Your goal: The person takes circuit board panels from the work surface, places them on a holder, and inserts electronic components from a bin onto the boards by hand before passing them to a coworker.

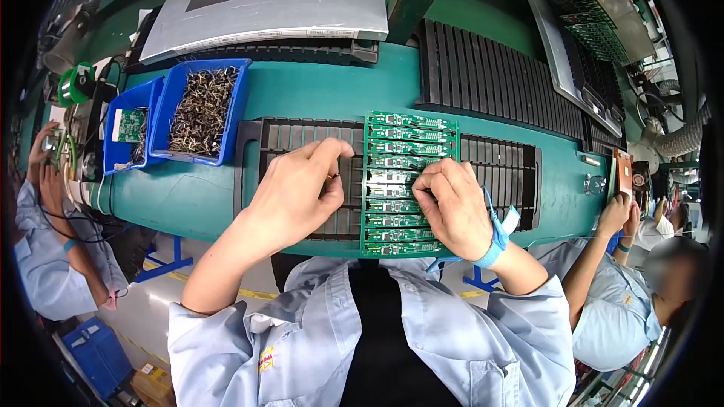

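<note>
A green circuit board panel (388, 177), made of several narrow strips, lies across a black slotted rack (498, 173) in front of me. My left hand (298, 192) is just left of the panel, thumb and forefinger curled into a pinch; a tiny dark piece may be between the fingertips, too small to name. Over the panel's right side is my right hand (456, 207), its fingers bunched together at the boards. Whatever those fingertips hold, if anything, is hidden. A blue wrist strap (495, 245) circles my right wrist.
At the left stands a blue bin (240, 98) of small metal-leaded parts, beside another blue bin (121, 158) holding a green board. Black racks (490, 75) and a grey-framed panel (264, 34) are at the back. Co-workers sit at both sides; one (618, 215) holds an orange-brown board.
</note>
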Motion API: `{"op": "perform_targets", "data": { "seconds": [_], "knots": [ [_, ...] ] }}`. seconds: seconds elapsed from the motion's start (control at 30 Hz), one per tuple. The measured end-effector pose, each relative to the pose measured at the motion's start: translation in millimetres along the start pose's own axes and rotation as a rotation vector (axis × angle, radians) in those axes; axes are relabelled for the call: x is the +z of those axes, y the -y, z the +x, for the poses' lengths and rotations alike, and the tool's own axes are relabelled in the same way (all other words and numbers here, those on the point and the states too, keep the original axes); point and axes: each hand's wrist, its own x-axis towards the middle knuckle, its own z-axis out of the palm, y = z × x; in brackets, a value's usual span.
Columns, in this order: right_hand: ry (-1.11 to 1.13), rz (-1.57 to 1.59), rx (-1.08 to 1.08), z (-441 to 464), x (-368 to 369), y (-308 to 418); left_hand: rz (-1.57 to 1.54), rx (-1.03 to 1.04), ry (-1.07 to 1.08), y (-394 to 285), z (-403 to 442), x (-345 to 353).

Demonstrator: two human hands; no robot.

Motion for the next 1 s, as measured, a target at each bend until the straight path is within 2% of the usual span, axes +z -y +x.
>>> {"op": "perform_targets", "data": {
  "seconds": [0.37,1.0],
  "knots": [
    [-0.01,0.007,-0.039,1.8,-0.7,-1.3,-0.314,-0.159,-0.079,0.6,-0.4,1.4],
    [0.003,-0.039,-0.03,0.3,2.1,1.3,-0.5,-0.224,-0.121,3.4,-3.8,7.9]
  ]
}}
